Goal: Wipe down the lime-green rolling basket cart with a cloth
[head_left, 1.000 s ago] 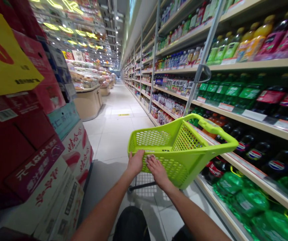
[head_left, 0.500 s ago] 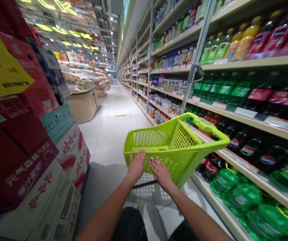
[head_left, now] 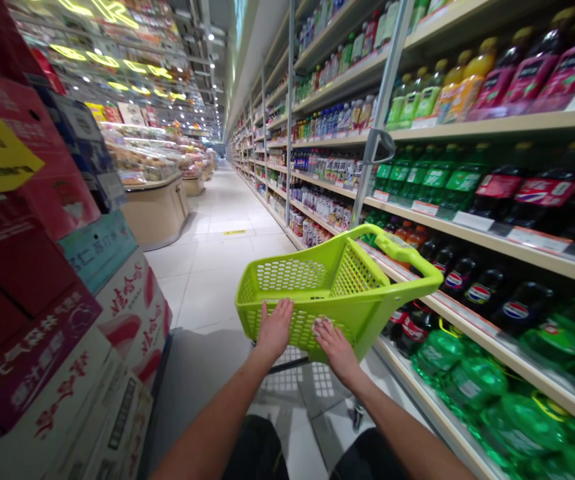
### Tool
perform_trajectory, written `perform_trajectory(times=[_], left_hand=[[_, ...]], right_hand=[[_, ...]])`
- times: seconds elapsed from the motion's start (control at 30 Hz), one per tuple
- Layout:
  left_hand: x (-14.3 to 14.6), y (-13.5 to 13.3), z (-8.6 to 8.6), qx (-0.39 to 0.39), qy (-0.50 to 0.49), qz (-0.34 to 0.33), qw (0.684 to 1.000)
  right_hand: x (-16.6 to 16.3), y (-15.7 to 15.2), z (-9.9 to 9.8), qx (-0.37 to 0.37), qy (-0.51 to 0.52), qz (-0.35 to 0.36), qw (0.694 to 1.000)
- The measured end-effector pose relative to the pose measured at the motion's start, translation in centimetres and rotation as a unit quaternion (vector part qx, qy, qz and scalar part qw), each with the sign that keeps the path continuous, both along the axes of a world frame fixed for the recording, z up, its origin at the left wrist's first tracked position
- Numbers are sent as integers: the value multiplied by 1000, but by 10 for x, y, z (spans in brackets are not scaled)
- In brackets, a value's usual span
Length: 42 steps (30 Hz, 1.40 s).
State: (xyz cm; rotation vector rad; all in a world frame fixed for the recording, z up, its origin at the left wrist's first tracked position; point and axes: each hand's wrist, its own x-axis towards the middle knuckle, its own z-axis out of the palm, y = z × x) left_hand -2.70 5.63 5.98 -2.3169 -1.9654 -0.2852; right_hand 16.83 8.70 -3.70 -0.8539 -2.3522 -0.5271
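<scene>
Head view.
- Lime-green cart basket (head_left: 312, 283): directly ahead of both hands, its near mesh wall touching them.
- Left hand (head_left: 275, 328): flat on the mesh wall, fingers spread wide.
- Right hand (head_left: 336, 345): just beside the left hand, fingers bent, tips on the mesh. Whether it grips cannot be told.
- Cart handle (head_left: 407, 252): beyond and right of the right hand.
- Drink shelves (head_left: 467, 180): right of the right hand.
- Stacked cartons (head_left: 67, 320): left of the left hand.
- Tiled floor (head_left: 207, 280): below and ahead.
</scene>
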Motion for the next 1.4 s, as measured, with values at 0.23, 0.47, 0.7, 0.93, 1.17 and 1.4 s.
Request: perform_trajectory(times=[0.23,0.47,0.7,0.93,1.17,1.4], left_hand=[[22,6,7,31,11,1,999],[38,6,4,13,2,-32,999],[56,12,11,37,-12,-60,997],[66,11,12,18,8,-70,997],[85,10,26,33,-8,-130,991],[97,7,28,9,-16,-129,992]], right_hand=[[-6,-7,48,24,44,-2,999],[29,-5,15,28,14,-42,999],[40,-14,43,17,52,-52,997],[56,-15,21,29,7,-60,998],[65,-26,74,61,109,-94,988],[78,-27,41,62,52,-73,994]])
